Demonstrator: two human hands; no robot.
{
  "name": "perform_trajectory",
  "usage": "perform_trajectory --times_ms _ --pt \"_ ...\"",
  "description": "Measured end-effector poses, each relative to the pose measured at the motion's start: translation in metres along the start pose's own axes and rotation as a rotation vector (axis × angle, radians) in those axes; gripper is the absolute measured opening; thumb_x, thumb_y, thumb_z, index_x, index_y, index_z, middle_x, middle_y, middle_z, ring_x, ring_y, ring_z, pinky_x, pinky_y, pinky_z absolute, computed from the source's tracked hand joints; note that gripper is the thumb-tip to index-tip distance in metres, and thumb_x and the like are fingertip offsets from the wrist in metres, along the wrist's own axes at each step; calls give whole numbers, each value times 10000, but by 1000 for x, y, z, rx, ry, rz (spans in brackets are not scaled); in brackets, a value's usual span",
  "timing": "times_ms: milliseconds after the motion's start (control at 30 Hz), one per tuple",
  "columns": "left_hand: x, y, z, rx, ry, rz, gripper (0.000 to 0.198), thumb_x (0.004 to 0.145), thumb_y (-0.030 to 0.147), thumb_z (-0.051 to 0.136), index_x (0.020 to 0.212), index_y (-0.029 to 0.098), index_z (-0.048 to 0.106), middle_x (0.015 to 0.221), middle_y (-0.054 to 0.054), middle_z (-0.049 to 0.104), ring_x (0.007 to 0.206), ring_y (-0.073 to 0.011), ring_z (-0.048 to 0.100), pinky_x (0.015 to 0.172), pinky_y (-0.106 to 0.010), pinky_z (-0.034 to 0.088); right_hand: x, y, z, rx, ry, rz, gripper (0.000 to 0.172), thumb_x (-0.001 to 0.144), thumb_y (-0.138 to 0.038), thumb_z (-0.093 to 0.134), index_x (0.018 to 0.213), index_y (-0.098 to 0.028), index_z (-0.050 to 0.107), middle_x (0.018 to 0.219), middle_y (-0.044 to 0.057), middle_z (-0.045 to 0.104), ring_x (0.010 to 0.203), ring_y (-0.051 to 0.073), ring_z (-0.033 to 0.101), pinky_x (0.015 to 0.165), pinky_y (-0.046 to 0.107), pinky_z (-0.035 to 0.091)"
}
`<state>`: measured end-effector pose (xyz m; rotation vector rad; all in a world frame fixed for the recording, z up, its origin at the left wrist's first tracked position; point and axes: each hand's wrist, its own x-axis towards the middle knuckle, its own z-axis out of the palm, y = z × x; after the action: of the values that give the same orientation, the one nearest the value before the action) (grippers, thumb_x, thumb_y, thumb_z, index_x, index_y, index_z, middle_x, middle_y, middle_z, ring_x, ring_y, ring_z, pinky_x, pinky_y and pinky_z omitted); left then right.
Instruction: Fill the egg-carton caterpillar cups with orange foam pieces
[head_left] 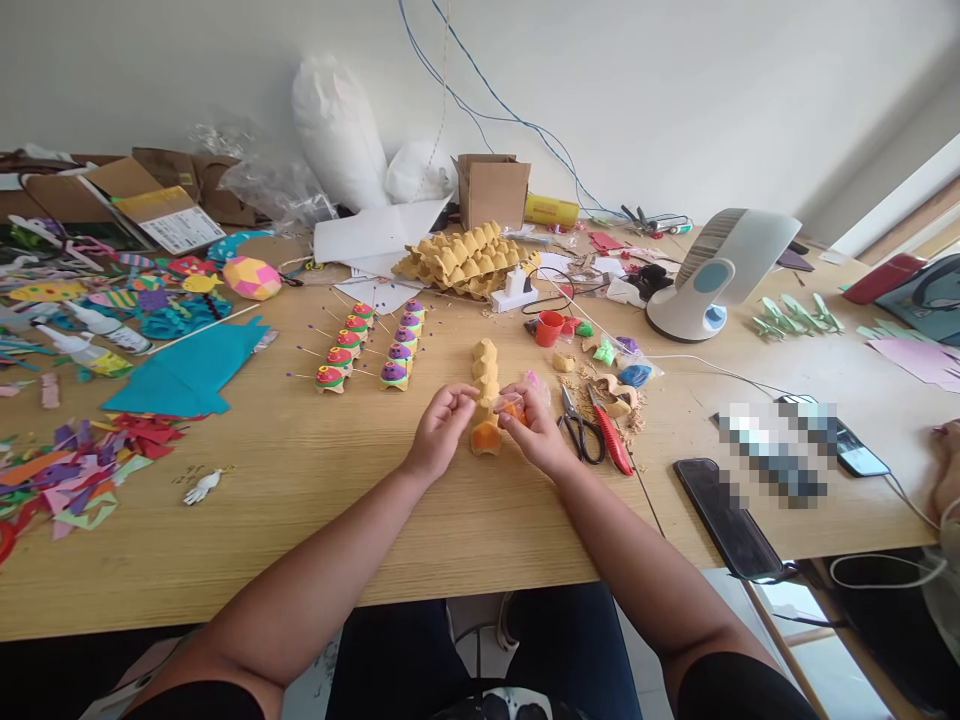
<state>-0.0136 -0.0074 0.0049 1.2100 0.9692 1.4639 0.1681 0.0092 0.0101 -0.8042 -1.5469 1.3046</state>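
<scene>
A strip of yellow egg-carton cups [486, 372] lies on the wooden table [300, 500], its nearest cup covered in orange [486, 437]. My left hand [439, 432] is curled just left of that cup, fingertips pinched together at the strip. My right hand [534, 428] is closed on a small lump of orange clay [513, 409] and a clear bag. Two finished rows of painted cups with pins [369, 347] stand to the left.
Black scissors [579, 428] and a red cutter [611, 438] lie right of my hands, with clay bags and a red cup [549, 327]. A desk fan [716, 272], phones [731, 520], an egg tray [463, 258], coloured paper scraps [75, 470] and boxes surround. Another person's hand [946, 470] is at the right edge.
</scene>
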Motion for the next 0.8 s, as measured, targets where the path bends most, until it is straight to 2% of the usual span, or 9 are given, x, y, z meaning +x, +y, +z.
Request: perform_trajectory --times_ms 33,100,200,300,400,667,800 --pt "-2 1 1 99 -27 72 234 869 364 710 1050 218 688 711 28 504 623 -109 453 570 -230 381 -1 0 0 -1 -9 1 418 890 -530 696 1169 -257 546 1001 41 570 886 191 548 813 330 501" --pt "-6 1 3 252 -65 183 213 860 352 743 1022 217 716 718 25 512 645 -115 468 615 -243 414 -2 0 -1 13 -42 -1 438 908 -539 674 1218 -261 540 1002 41 589 884 190 560 838 339 506" --pt "-7 -1 3 366 -80 271 179 872 338 744 1005 219 737 778 4 558 683 -123 502 630 -250 428 -4 1 -2 60 -88 8 429 958 -579 583 1245 -262 563 1014 39 600 874 184 574 848 347 510" --pt "-6 -4 1 421 -64 307 172 875 308 746 1022 220 734 837 -8 582 742 -130 538 649 -245 441 -4 1 -2 75 -67 13 437 990 -613 495 1199 -249 618 1077 52 604 892 183 570 829 337 512" --pt "-5 -4 1 460 -65 337 173 867 286 759 1022 215 731 842 -5 586 748 -126 543 648 -236 449 -4 -1 -2 55 -58 25 454 982 -630 501 1157 -236 644 1120 64 615 957 195 566 832 327 516" --pt "-6 -6 0 531 -66 501 150 913 274 733 1054 245 776 805 -1 576 668 -104 519 573 -222 430 -3 -2 -1 74 -82 44 460 920 -649 608 1139 -247 649 1061 42 623 961 183 569 879 319 511" --pt "-5 -8 -2 568 -133 576 214 952 226 673 1141 255 770 845 -8 589 710 -103 569 649 -232 488 -1 0 0 103 -108 30 421 920 -612 635 1124 -244 635 1022 34 625 941 173 576 888 313 508"
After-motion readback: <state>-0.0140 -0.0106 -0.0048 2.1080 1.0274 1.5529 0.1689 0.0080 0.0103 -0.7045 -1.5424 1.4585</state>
